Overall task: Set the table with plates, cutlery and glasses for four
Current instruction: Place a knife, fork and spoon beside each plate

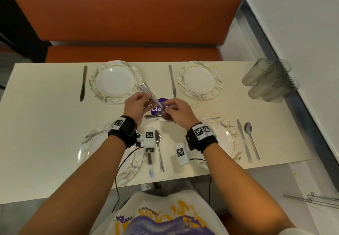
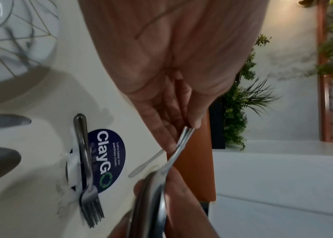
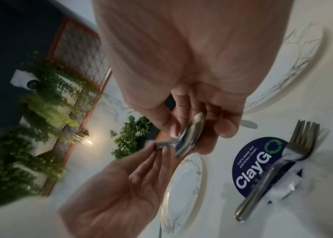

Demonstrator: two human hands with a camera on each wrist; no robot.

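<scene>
Four plates (image 1: 115, 82) sit on the table (image 1: 45, 124); four knives (image 1: 83, 83), two laid spoons (image 1: 252, 140), one fork (image 2: 87, 169) beside the sticker (image 2: 108, 161), and some tumblers (image 1: 269, 80) (count unclear).

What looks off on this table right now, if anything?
Two things. A lone fork lies crosswise on the purple sticker at mid-table, beside no plate. The glasses sit stacked on their sides at the table's far right edge, none at a setting. The plates and knives look orderly.
</scene>
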